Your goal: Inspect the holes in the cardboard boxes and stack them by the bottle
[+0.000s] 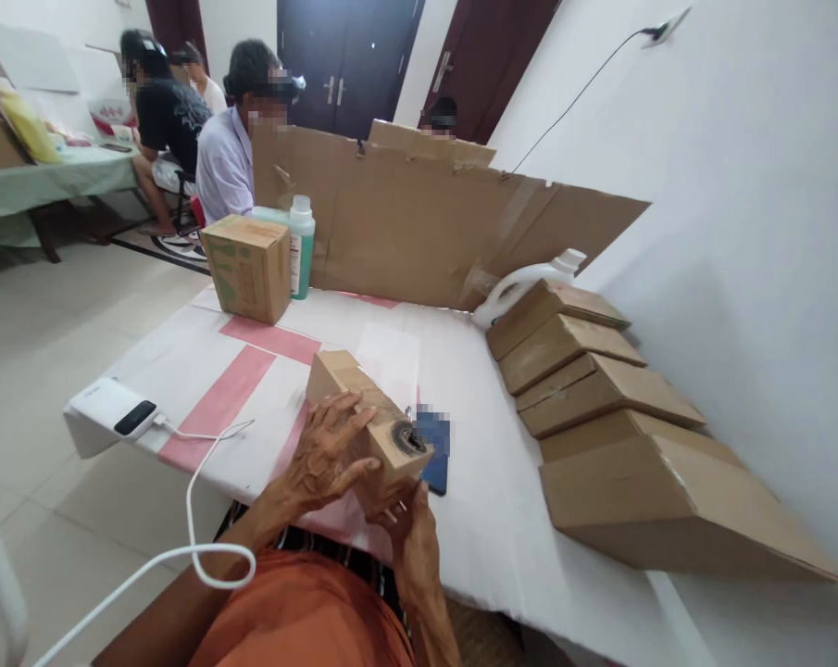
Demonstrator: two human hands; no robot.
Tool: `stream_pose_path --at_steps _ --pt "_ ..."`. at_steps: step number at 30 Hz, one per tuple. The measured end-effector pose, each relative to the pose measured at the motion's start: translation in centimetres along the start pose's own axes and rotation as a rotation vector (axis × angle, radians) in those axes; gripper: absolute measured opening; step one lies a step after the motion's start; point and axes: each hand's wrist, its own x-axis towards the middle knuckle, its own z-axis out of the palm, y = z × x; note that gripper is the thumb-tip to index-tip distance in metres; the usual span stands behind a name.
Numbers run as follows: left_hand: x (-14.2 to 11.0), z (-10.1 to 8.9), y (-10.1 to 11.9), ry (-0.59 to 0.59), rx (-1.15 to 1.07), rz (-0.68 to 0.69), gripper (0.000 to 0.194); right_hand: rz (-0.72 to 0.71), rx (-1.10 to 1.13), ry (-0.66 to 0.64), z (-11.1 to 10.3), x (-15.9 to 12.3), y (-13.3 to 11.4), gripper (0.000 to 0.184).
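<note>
A small brown cardboard box [383, 408] is at the near edge of the table, in both my hands. A dark, scorched-looking ring with a ragged hole [411, 439] marks its upper face near the right end. My left hand [331, 454] lies over the box's left side and top, fingers spread across it and thumb toward the near end. Around the lower right corner, my right hand [411, 533] holds the box from below, thumb at the edge and some fingers hidden. A flat dark blue object [438, 454], partly blurred, lies just beyond the box.
Several cardboard boxes [619, 472] line the table's right side, beside a white jug [522, 283]. A carton [248, 269] and a green bottle [302, 250] stand back left. A power bank [109, 408] trails a white cable [193, 491]. Behind a cardboard screen [405, 222], people sit.
</note>
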Motion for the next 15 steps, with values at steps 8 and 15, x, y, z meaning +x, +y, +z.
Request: stream_pose_path --at_steps 8,15 --pt "2.0 -0.1 -1.4 0.002 0.069 -0.116 0.048 -0.238 -0.186 0.052 1.4 3.8 -1.5 0.098" --pt "6.2 -4.3 -6.4 0.194 -0.091 -0.483 0.058 -0.233 -0.301 -0.124 -2.5 8.8 -5.9 0.075"
